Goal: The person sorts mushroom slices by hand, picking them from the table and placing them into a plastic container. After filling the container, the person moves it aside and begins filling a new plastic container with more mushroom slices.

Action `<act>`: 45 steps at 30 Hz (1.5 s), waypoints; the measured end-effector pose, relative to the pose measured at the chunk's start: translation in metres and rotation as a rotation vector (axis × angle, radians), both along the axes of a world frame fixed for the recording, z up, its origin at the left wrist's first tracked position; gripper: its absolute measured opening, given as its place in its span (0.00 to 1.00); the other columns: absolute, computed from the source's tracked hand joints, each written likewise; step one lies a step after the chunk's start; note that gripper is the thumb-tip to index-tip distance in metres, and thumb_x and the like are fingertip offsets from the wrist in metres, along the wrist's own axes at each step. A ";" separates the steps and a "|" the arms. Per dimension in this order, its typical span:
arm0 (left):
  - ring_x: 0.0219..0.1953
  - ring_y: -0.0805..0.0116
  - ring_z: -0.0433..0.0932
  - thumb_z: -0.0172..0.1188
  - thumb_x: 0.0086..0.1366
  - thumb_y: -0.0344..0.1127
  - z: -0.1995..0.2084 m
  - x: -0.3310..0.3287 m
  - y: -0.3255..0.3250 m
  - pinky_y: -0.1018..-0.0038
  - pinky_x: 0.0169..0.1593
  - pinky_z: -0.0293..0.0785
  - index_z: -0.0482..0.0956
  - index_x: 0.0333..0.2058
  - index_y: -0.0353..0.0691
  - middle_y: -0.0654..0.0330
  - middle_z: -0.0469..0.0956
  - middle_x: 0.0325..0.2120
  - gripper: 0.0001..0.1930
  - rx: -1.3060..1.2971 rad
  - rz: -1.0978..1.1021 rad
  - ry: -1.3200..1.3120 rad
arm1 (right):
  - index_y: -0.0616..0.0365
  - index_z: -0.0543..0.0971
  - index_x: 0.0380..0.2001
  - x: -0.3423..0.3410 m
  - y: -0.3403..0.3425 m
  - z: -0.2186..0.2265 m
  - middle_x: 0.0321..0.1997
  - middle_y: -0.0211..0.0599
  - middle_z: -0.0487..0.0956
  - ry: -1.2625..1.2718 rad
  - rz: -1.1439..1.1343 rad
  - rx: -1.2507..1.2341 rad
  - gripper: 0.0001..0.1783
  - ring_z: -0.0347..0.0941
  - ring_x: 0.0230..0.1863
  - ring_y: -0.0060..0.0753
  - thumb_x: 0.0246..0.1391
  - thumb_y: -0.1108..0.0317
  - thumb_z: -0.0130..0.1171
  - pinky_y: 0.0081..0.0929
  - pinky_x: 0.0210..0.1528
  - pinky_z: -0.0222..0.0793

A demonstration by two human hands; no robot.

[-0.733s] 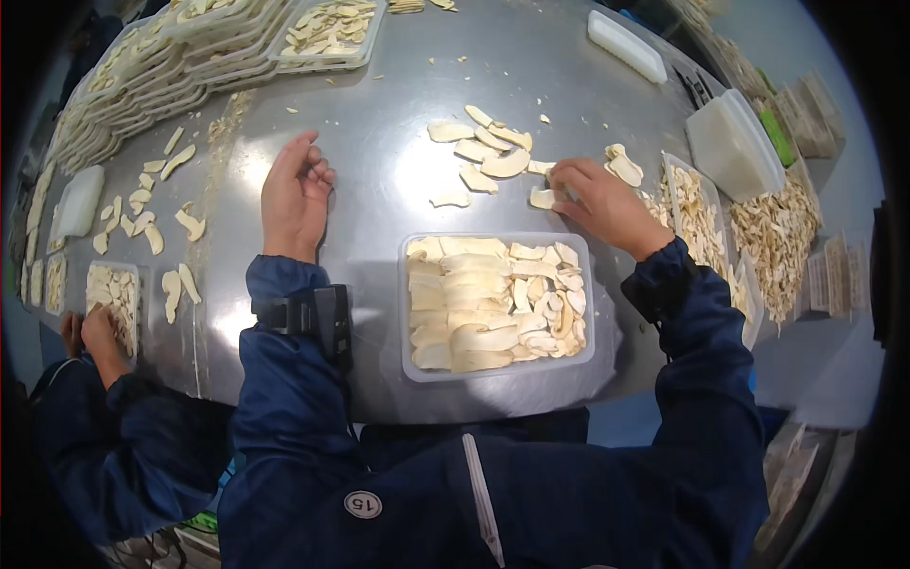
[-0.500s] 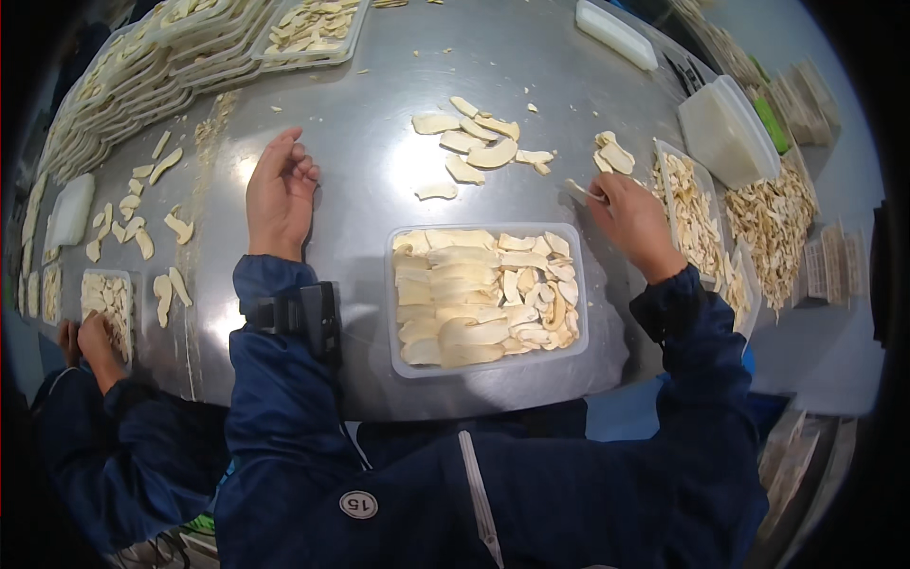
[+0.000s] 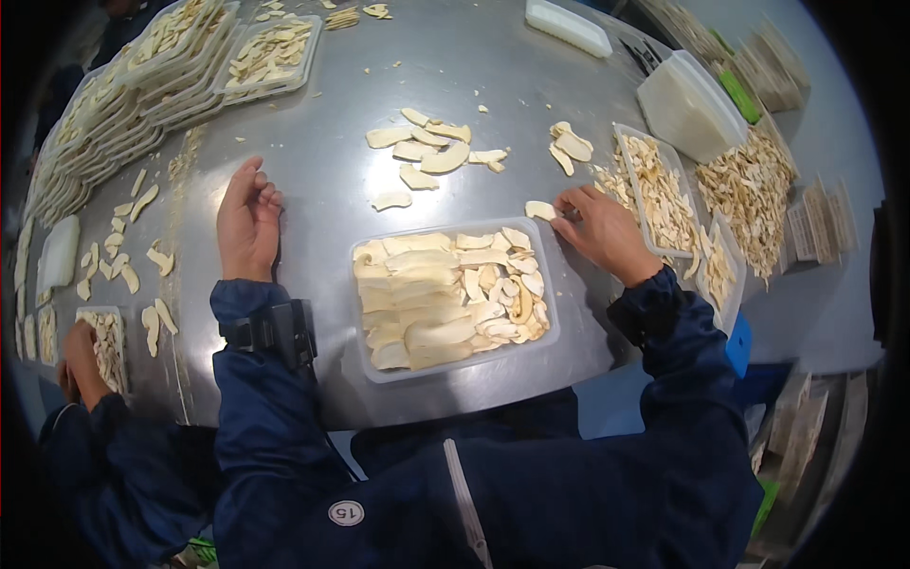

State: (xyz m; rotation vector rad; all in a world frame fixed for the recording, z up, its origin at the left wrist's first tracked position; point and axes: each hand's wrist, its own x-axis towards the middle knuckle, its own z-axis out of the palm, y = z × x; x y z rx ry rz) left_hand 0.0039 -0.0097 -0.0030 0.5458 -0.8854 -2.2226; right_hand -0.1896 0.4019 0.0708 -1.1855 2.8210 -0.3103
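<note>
Between the thumb and fingers of my right hand (image 3: 599, 230) is a pale mushroom slice (image 3: 540, 210), held low over the table beyond the tray's far right corner. My left hand (image 3: 249, 220) rests left of the tray, its fingers loosely curled and apart, with nothing in them. In front of me lies a clear plastic tray (image 3: 457, 365). Long slices overlap in rows across its left part; smaller pieces fill its right part. A loose group of mushroom slices (image 3: 444, 158) lies beyond the tray, and a smaller pile (image 3: 572, 144) lies beyond my right hand.
Right of my hand stand a tray of small pieces (image 3: 654, 190), a white tub (image 3: 690, 106) and a heap of pieces (image 3: 749, 185). Stacked full trays (image 3: 180, 71) rise at the far left. A co-worker's hand (image 3: 83, 365) is at another tray (image 3: 112, 346) on the left.
My right hand has drawn nearer to the tray's far right corner with the slice. The whole view has shifted, so things sit further left. My left hand keeps its curled pose.
</note>
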 end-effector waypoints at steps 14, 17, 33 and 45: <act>0.30 0.75 0.69 0.56 0.70 0.31 0.005 -0.002 0.005 0.75 0.37 0.68 0.73 0.52 0.33 0.66 0.72 0.29 0.14 0.000 0.011 -0.020 | 0.53 0.81 0.43 -0.024 -0.040 0.019 0.39 0.38 0.82 0.012 0.117 0.099 0.11 0.80 0.41 0.45 0.60 0.61 0.61 0.39 0.42 0.75; 0.30 0.75 0.69 0.56 0.70 0.31 0.005 -0.002 0.006 0.75 0.37 0.69 0.73 0.52 0.33 0.65 0.71 0.30 0.14 0.003 0.018 -0.026 | 0.51 0.82 0.43 -0.038 -0.076 0.016 0.41 0.36 0.82 0.061 0.264 0.022 0.10 0.80 0.41 0.46 0.62 0.63 0.58 0.39 0.42 0.75; 0.29 0.76 0.68 0.56 0.70 0.31 0.003 -0.005 0.008 0.75 0.37 0.70 0.74 0.50 0.33 0.66 0.72 0.29 0.13 0.028 0.019 0.001 | 0.53 0.83 0.47 -0.073 -0.175 0.009 0.39 0.41 0.85 -0.058 0.207 0.191 0.15 0.81 0.44 0.48 0.61 0.60 0.59 0.40 0.46 0.76; 0.29 0.77 0.68 0.55 0.73 0.31 0.006 -0.004 0.010 0.78 0.36 0.70 0.74 0.51 0.32 0.66 0.72 0.29 0.12 0.035 0.010 0.006 | 0.55 0.79 0.55 -0.048 -0.229 -0.012 0.50 0.45 0.81 -0.045 0.505 0.046 0.20 0.78 0.50 0.48 0.61 0.63 0.56 0.40 0.54 0.73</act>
